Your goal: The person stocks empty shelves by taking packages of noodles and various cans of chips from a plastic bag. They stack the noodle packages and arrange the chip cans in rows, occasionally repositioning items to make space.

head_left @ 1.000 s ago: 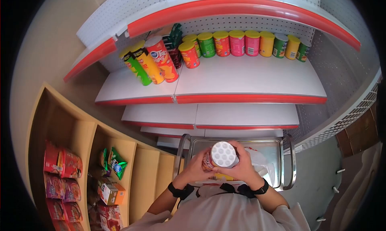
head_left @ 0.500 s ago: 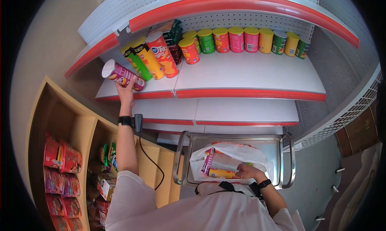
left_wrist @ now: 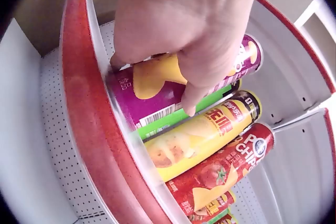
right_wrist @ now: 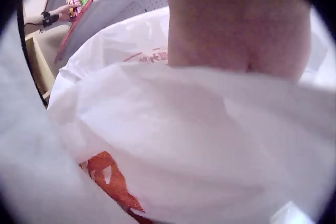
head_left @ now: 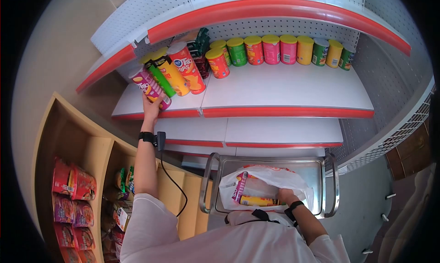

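Note:
My left hand (head_left: 152, 108) grips a purple chip can (head_left: 145, 85) at the left end of the shelf. In the left wrist view the thumb and fingers span the purple can (left_wrist: 157, 85), right beside a green can (left_wrist: 163, 121). A yellow can (head_left: 173, 75) and a red can (head_left: 188, 66) follow to the right. Down at the cart, my right hand (head_left: 286, 196) reaches into a white plastic bag (head_left: 300, 183), its fingers hidden by the plastic. Near it in the bag lie a yellow can (head_left: 256, 200) and a purple can (head_left: 239, 187).
Short lidded cans (head_left: 270, 50) line the back of the shelf (head_left: 284, 89), which has a red front edge. The bag sits on a metal cart (head_left: 317, 171) with raised handles. At left, a wooden rack (head_left: 103, 148) holds noodle tubs (head_left: 82, 183) and packets.
Both hands held a can over the cart at first. My left hand then carried the purple can up and into the row beside the green one, while my right hand went deeper into the bag.

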Motion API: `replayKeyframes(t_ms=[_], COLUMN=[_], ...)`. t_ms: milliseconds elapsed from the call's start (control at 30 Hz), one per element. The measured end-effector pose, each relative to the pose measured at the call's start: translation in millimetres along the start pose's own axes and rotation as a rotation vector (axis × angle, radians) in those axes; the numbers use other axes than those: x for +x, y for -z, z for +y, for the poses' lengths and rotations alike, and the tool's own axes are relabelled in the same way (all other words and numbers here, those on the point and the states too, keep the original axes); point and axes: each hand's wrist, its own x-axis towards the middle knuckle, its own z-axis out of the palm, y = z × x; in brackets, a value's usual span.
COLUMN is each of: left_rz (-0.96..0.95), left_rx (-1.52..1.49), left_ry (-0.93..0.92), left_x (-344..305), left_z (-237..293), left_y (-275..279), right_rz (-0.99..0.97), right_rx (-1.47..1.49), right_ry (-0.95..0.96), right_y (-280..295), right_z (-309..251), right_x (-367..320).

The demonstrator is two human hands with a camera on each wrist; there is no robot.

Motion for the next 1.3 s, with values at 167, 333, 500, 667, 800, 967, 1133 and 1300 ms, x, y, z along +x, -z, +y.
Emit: replayKeyframes(t_ms=[167,333,500,667,800,967,1133,1300], left_rz=[0.001,-0.056,-0.077,-0.017,0.242,-0.987,-1.228,-0.968], left_rx=[0.049,0.107,0.132,0.202,0.292,0.224,0.172,0.475], left_ry=[0.016,0.073,0.037,0.028,-0.223,0.166,0.109,-0.036], left_x=[-1.9,-6.8,-7.3,-23.2,-119.4,-303.4,-411.2,-403.9], left_z=[2.9,8.4,-12.3,-24.8,20.9,18.1,-30.9,-57.7], left_y=[1.7,3.2,14.0,19.7,-17.5,-82.9,-131.8,-158.5], right_rz=[0.022,0.24,0.134,0.088,0.069,0.014,-0.054,0.017], right_rx=[-0.046,-0.148,0.091,0.163,0.236,0.301,0.342,0.352], right_ry=[0.077,0.144,-0.048,0.005,0.044,0.083,0.099,0.241], right_y=[-14.5,-60.6,-50.1,1.9,25.4,55.4,102.5,123.7], right_z=[5.5,32.2,42.1,27.9,1.3,-27.6,-45.6,-99.9], right_x=[25.2,51.4,58.1,55.0,37.8,5.9,-26.1,-31.3])
